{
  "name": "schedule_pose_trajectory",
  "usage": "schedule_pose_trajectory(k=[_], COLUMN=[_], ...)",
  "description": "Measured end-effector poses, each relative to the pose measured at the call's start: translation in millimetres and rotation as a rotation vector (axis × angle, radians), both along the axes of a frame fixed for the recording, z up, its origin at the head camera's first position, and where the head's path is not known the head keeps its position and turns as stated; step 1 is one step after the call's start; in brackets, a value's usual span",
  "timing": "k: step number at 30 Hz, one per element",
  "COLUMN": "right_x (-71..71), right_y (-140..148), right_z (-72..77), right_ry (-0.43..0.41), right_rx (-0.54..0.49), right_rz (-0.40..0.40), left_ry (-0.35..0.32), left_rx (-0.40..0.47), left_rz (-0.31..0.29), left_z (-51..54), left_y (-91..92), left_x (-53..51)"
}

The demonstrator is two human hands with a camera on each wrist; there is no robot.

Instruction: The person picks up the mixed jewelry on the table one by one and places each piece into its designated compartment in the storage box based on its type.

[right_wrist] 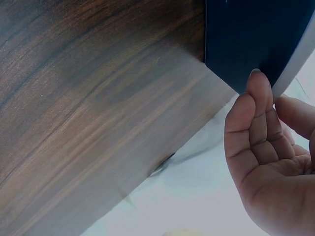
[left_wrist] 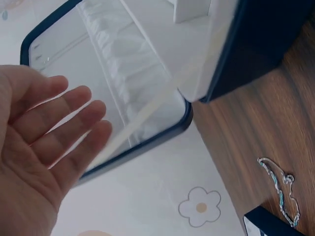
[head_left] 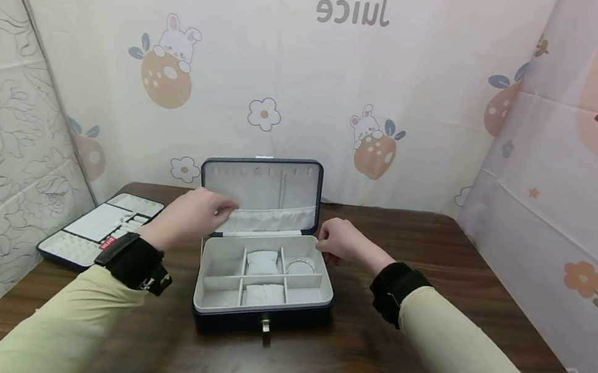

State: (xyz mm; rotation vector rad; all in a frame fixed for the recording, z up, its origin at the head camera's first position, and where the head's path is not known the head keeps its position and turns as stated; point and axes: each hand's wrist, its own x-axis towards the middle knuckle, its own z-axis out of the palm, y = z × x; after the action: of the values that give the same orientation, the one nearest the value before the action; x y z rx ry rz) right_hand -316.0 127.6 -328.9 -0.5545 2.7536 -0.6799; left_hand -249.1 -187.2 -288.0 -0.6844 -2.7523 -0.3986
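Note:
A navy jewelry box [head_left: 261, 315] with a pale divided interior stands on the table, its lid [head_left: 259, 188] raised at the back. White cushions [head_left: 263, 263] lie in two middle compartments, and a silvery bracelet [head_left: 301, 266] in the back right one. My left hand [head_left: 195, 214] hovers before the lid's left part; in the left wrist view this hand [left_wrist: 47, 142] has relaxed, slightly spread fingers and holds nothing. My right hand [head_left: 345, 242] is at the box's back right corner. In the right wrist view that hand [right_wrist: 275, 157] grips the corner, fingers along the navy side, thumb by the rim.
A flat navy-edged tray [head_left: 73, 246] with pale sections and small items lies on the table's left side. Beside its corner, a chain with teal parts [left_wrist: 280, 191] rests on the wood. A patterned cloth [head_left: 425, 164] hangs behind the table [head_left: 366, 369].

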Motion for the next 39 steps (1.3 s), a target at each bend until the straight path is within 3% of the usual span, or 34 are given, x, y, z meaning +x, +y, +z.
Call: schedule_pose_trajectory(k=[11, 26, 33, 39], right_x=[0.5, 1.4, 1.8, 2.2], right_y=[-0.7, -1.2, -0.7, -0.8], right_z=[0.7, 1.1, 0.6, 0.6], right_ry=[-0.001, -0.004, 0.002, 0.002], right_rx=[0.006, 0.007, 0.007, 0.007], right_rz=[0.011, 0.017, 0.016, 0.011], left_ry=[0.103, 0.057, -0.065, -0.150], left_rx=[0.059, 0.025, 0.017, -0.048], left_rz=[0.091, 0.173, 0.216, 0.238], left_z=[5.9, 0.1, -6.1, -19.8], left_y=[-22.4, -46.0, -58.4, -68.3], left_x=[2.6, -0.2, -2.6, -11.2])
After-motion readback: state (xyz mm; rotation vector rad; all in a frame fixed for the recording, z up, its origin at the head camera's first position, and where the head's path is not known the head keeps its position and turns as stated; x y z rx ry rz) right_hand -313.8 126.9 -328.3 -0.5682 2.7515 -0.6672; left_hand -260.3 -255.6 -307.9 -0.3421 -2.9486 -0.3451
